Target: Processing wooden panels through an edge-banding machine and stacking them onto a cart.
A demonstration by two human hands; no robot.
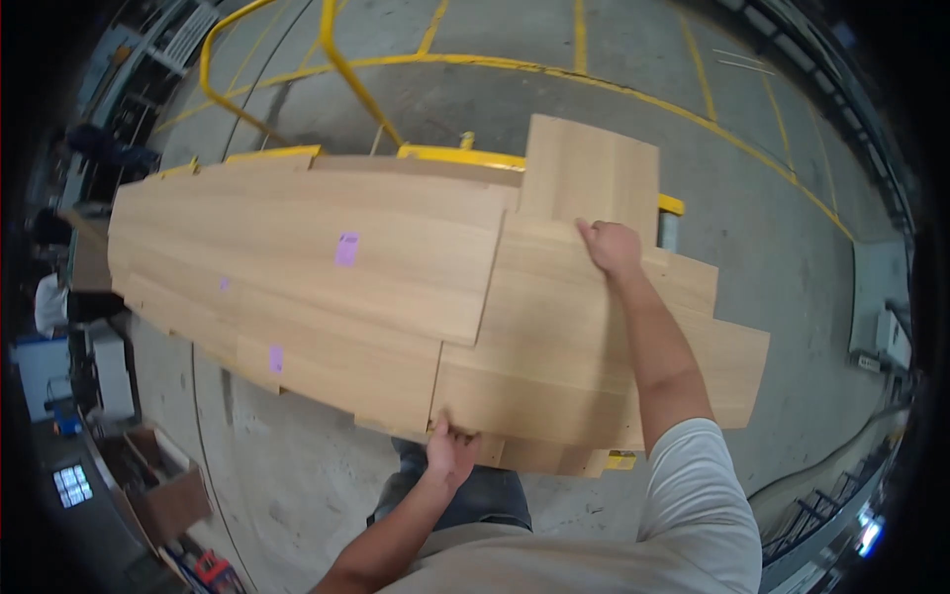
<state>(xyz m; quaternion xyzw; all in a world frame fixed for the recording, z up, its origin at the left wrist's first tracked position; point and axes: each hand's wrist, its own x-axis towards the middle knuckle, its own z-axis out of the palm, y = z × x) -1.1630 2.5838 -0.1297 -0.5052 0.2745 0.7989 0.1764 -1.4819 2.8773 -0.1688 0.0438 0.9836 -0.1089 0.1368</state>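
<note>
A light wood-grain panel (pixel 554 327) lies on top of several similar panels. My left hand (pixel 452 455) is at its near edge, close to the left corner, fingers closed round the edge. Across the panel, my right hand (pixel 611 246) is closed at its far edge, beside another panel (pixel 591 168) that sticks out toward the far side. Fingertips on both hands are partly hidden. To the left lie long panels (pixel 396 223) bearing small purple labels (pixel 346 249). More panel ends (pixel 727 366) show in steps beyond my right forearm.
Yellow rails (pixel 361 84) rise behind the stack, and a yellow frame (pixel 460 155) runs under its far edge. Yellow lines (pixel 515 65) mark the concrete floor. At lower left stands an open brown box (pixel 173 495). Other people (pixel 54 302) are at far left. A dark cable (pixel 821 460) lies at right.
</note>
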